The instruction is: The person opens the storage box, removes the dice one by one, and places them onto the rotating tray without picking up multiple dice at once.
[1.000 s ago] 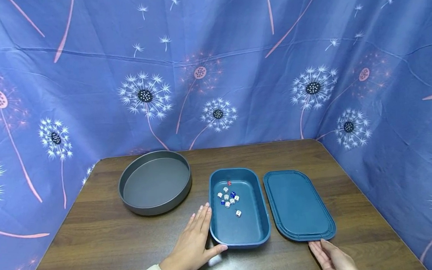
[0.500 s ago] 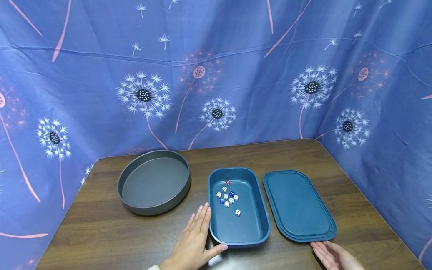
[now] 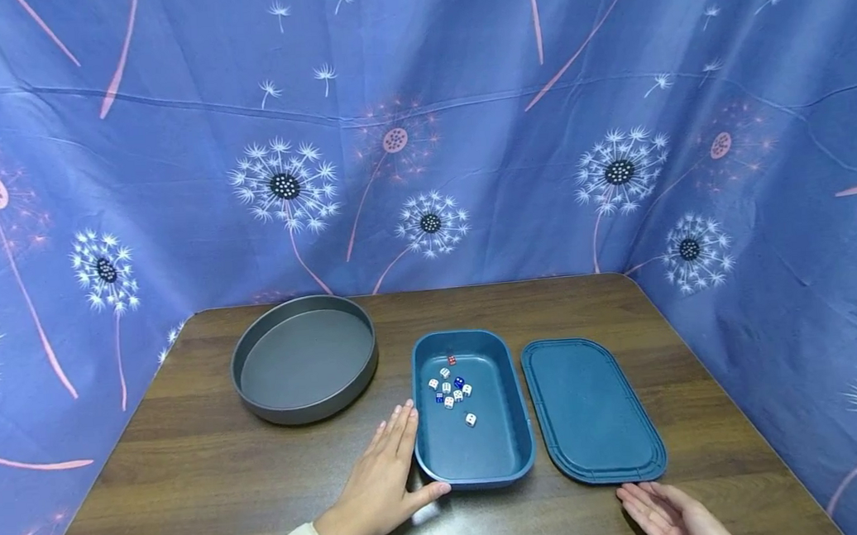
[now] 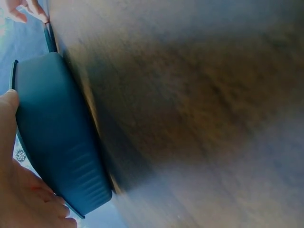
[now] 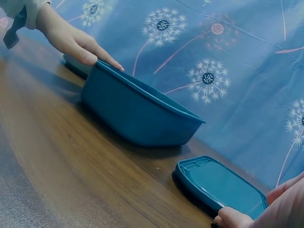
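A blue rectangular container (image 3: 479, 455) stands on the table, with several white, blue and red dice (image 3: 448, 388) on its floor. My left hand (image 3: 383, 478) rests along its left rim with straight fingers, the thumb on the near left corner. Also in the left wrist view, the container's ribbed side (image 4: 57, 128) sits beside this hand. To the container's right, a matching blue lid (image 3: 595, 409) lies flat. My right hand (image 3: 670, 516) is at the lid's near edge, fingers extended and nothing gripped; whether the fingertips touch the lid is unclear.
A round dark grey pan (image 3: 308, 355) stands at the back left of the wooden table (image 3: 228, 497). A blue dandelion-print cloth (image 3: 495, 155) hangs behind the table and along both sides.
My right hand has slid slightly right and back toward me, away from the lid's near edge. The left hand, container and dice hold their places.
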`<state>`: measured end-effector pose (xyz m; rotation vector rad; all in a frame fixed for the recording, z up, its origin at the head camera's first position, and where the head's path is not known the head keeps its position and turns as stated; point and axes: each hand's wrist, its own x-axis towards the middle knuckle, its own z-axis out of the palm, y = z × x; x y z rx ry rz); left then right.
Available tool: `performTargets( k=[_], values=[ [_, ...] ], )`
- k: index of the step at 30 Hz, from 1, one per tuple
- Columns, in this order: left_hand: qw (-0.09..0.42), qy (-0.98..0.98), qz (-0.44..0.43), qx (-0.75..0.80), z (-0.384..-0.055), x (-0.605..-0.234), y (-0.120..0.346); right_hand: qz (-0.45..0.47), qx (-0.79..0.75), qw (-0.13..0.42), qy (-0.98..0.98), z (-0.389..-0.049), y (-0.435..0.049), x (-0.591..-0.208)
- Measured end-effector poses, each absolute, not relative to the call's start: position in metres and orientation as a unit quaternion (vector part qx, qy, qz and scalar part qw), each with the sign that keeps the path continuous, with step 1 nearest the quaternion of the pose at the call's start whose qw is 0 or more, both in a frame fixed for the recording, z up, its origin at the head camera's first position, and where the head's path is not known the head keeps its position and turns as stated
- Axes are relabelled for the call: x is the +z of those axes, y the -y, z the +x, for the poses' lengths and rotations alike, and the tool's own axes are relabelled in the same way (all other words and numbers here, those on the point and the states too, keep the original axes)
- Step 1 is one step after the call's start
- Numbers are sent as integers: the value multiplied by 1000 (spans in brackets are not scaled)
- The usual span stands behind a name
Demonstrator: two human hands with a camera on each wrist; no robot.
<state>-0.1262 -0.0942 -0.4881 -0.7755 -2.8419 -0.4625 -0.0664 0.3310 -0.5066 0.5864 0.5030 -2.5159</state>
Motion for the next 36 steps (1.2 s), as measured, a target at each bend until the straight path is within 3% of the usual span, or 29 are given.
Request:
performTargets(
  k=[7,18,28,33,36],
  values=[
    [71,951,-257,-155,-126,-487,93,198,-928,274,-158,-64,-333,-510],
    [66,952,-260,-150,-127,-486,95,205,-928,264,-165,-62,-328,-505],
    [31,944,-284,-164,-134,-464,107,136,-928,316,-145,-62,-326,-491],
    [82,939,-299,-147,-156,-441,134,8,-945,300,-128,-67,-319,-485],
    [121,940,-287,-139,-173,-429,160,-50,-954,252,-153,-69,-313,-480]
  ],
)
